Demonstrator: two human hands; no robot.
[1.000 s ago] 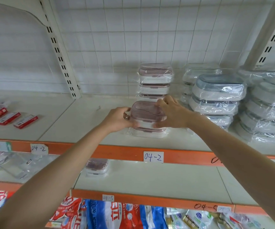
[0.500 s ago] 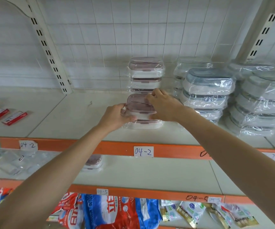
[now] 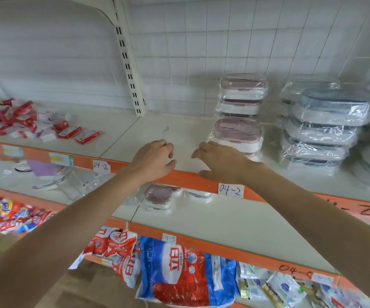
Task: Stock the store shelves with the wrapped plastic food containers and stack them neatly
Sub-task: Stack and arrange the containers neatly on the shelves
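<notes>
Two stacks of wrapped pink-lidded containers stand on the upper shelf: a low front stack and a taller stack behind it. Blue-lidded wrapped containers are piled to their right. Both hands hover empty over the shelf's front edge, left of the front stack. My left hand has relaxed, slightly curled fingers. My right hand is spread, just left of the front stack's base. One more pink-lidded container lies on the shelf below.
Red and white small boxes lie on the upper shelf at left. A slotted white upright divides the back wall. Clear plastic items sit on the lower shelf at left. Detergent bags fill the bottom level.
Both hands have let go of the top pink container and drawn back toward the shelf's front edge. The view has swung left and down.
</notes>
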